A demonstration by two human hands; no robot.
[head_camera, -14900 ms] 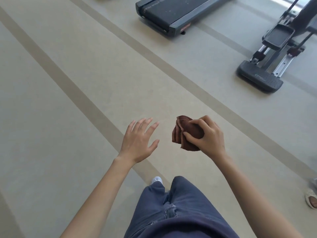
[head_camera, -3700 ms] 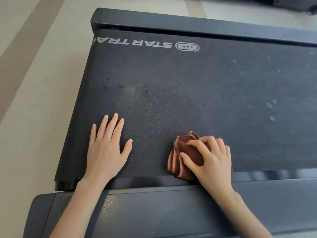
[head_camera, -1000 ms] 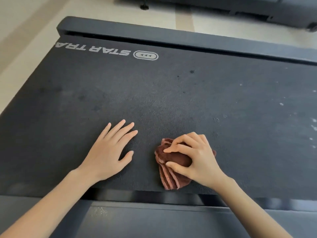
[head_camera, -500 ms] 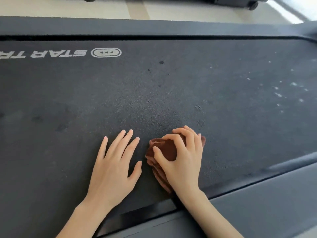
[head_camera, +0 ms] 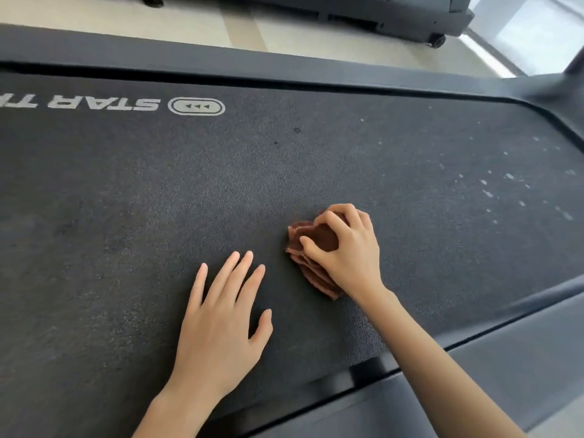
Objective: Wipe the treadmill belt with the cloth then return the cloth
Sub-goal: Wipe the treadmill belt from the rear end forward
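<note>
At centre right of the frame, the right hand (head_camera: 350,251) grips the folded brown cloth (head_camera: 311,245) with curled fingers (head_camera: 328,216), pressing it onto the treadmill belt (head_camera: 126,184). Lower centre, the left hand (head_camera: 221,324) lies flat on the belt, fingers spread wide.

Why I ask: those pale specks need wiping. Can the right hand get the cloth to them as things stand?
Likely yes: the right hand grips the cloth, and only bare belt lies between it and the pale specks.

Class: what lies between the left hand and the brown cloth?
Nothing but a bare strip of treadmill belt, seen in the head view, separates the left hand from the cloth that the right hand grips.
</note>
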